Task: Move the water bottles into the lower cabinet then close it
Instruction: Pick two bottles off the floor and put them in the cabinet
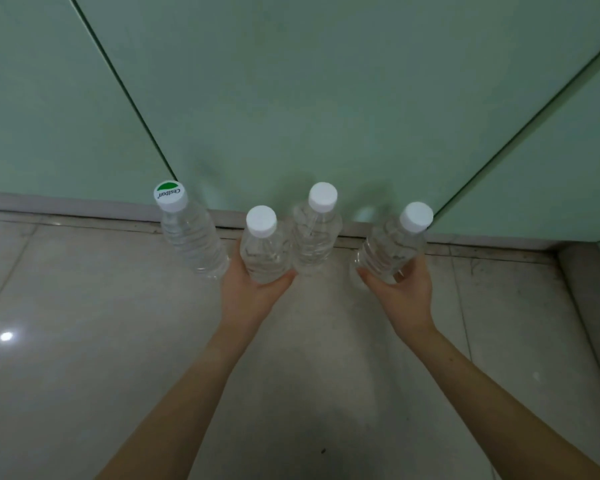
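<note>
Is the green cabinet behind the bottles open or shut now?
Shut. The green doors lie flush, with only thin dark seams between them; no interior shows. All four bottles are outside it.

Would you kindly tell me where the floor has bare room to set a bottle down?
Bare floor lies left of the green-capped bottle and between the forearms. Crowded along the cabinet base: four bottles, two gripped by left hand and right hand.
</note>
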The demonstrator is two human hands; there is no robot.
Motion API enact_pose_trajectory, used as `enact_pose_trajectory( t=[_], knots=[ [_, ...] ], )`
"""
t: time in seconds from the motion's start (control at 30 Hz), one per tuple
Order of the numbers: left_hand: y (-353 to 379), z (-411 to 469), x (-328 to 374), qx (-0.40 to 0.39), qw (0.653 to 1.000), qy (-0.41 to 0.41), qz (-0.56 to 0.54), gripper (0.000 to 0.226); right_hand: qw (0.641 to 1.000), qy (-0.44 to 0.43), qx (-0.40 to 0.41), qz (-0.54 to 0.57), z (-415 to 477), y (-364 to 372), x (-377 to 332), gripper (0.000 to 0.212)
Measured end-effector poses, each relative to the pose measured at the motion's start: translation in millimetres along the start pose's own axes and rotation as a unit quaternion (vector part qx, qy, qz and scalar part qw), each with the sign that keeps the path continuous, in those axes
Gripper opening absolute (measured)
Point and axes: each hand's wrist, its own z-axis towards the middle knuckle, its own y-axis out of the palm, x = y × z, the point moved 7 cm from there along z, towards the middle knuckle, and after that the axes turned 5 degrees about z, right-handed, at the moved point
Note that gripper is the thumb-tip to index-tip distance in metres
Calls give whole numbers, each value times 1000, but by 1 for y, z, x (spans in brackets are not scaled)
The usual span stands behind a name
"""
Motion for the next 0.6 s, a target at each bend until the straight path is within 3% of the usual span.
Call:
enact_pose_trajectory(
  t=[0.23, 0.4, 0.6],
  knots=[
    [-13, -56, -8, 26, 994, -102, 5, 71, 998, 62, 22, 3, -56, -14, -4, 66],
    [-28, -119, -1, -15, 985, -168, 26, 70, 994, 113, -1, -11, -116, -26, -23, 65],
    [-82, -180, 72, -67, 975, -192, 93, 69, 985, 156, -39, -57, -177, -62, -102, 64]
  ],
)
